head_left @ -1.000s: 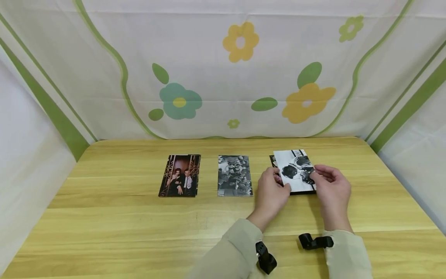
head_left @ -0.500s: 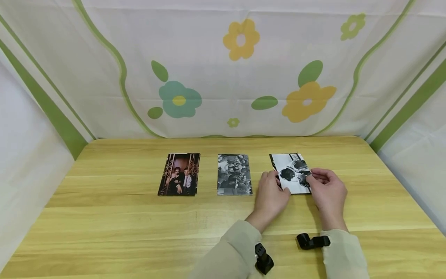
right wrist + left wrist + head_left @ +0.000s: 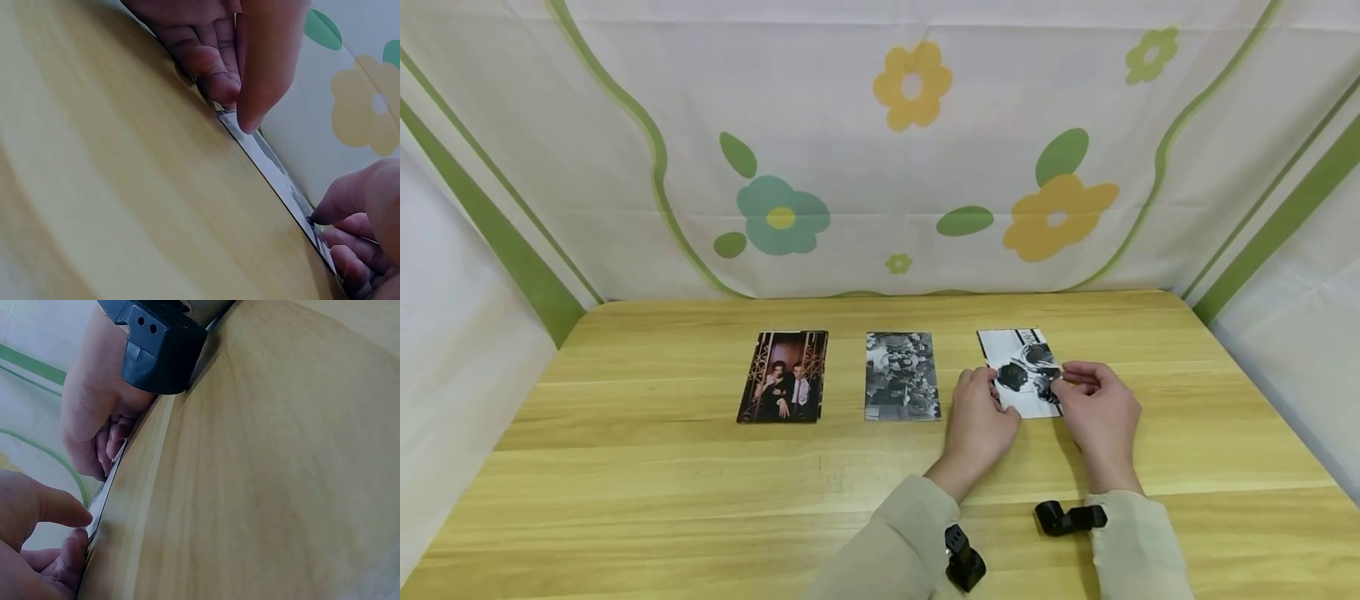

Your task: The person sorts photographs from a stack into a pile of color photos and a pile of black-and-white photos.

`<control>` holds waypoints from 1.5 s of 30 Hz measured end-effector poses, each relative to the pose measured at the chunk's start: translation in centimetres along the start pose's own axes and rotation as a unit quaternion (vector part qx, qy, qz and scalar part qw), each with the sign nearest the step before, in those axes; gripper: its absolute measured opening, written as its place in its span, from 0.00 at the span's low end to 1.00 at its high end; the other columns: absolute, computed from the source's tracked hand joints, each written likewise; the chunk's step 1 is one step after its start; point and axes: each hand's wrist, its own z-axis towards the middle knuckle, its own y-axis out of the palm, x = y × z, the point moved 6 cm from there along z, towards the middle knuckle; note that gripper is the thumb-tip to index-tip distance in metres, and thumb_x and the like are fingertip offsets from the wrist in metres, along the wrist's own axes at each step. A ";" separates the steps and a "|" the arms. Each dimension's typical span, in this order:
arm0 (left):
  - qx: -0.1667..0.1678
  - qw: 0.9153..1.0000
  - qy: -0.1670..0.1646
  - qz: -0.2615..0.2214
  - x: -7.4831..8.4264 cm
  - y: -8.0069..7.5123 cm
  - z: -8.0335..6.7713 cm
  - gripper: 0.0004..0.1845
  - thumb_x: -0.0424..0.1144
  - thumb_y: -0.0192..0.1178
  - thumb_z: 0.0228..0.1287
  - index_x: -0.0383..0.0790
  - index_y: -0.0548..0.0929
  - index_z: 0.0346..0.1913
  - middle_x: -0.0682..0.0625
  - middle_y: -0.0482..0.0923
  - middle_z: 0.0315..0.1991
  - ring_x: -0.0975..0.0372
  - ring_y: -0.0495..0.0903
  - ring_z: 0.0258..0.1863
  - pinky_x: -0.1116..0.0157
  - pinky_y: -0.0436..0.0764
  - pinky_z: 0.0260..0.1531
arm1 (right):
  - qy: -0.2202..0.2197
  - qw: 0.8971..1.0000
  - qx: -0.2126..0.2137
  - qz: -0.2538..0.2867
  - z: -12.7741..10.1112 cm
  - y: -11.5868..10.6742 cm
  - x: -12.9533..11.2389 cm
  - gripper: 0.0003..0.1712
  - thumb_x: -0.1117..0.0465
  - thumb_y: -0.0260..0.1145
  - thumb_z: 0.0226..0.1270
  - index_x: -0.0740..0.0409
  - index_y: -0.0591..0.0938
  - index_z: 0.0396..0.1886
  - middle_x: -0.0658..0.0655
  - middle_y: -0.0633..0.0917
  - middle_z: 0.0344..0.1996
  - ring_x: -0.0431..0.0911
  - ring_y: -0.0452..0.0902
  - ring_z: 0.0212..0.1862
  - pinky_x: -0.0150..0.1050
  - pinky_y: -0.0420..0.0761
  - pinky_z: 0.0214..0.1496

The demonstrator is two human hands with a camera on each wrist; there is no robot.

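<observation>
A black-and-white photo print (image 3: 1019, 367) lies at the right of the table, lined up over a darker print that shows only as a thin strip along its left edge. My left hand (image 3: 979, 421) grips its left side, thumb at the near corner and fingers curled at the edge. On the opposite side my right hand (image 3: 1101, 417) pinches the right edge between thumb and fingers. In the right wrist view the photo print (image 3: 269, 164) appears nearly edge-on, low over the tabletop, between both hands. The left wrist view shows only a sliver of it.
To the left lie a black-and-white crowd photo (image 3: 902, 377) and, farther left, a small stack topped by a colour photo of two people (image 3: 784, 377). The wooden table (image 3: 700, 500) ends at a flower-patterned cloth (image 3: 850, 150) behind. Black camera mounts (image 3: 1070, 518) sit on both wrists.
The top print has shifted left and slightly down, so it now covers most of the dark print below. Both hands have moved slightly left with it.
</observation>
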 end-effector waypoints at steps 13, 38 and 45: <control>0.004 1.000 -0.002 -0.019 0.0 -0.5 -0.1 0.26 0.24 0.68 0.59 0.30 0.82 0.62 0.50 0.73 0.38 0.68 0.67 0.32 0.72 0.73 0.35 | -0.008 1.000 0.001 0.002 0.0 0.4 -0.4 0.19 0.58 0.72 0.68 0.55 0.88 0.57 0.54 0.90 0.48 0.33 0.75 0.39 0.24 0.73 0.39; 0.043 0.991 -0.038 -0.118 -0.8 -9.2 -1.5 0.16 0.31 0.70 0.65 0.34 0.86 0.55 0.44 0.85 0.47 0.64 0.82 0.39 0.69 0.83 0.40 | -0.015 0.992 -0.049 0.119 -2.2 1.3 -5.1 0.19 0.57 0.76 0.68 0.55 0.88 0.57 0.33 0.83 0.36 0.36 0.77 0.44 0.24 0.79 0.39; 0.059 0.989 -0.058 -0.124 -2.8 -11.4 -2.8 0.18 0.30 0.72 0.64 0.32 0.86 0.56 0.41 0.86 0.47 0.61 0.83 0.40 0.68 0.85 0.41 | -0.071 0.983 -0.083 0.145 -4.6 3.6 -6.9 0.16 0.59 0.75 0.70 0.58 0.87 0.55 0.36 0.86 0.36 0.38 0.79 0.44 0.27 0.79 0.39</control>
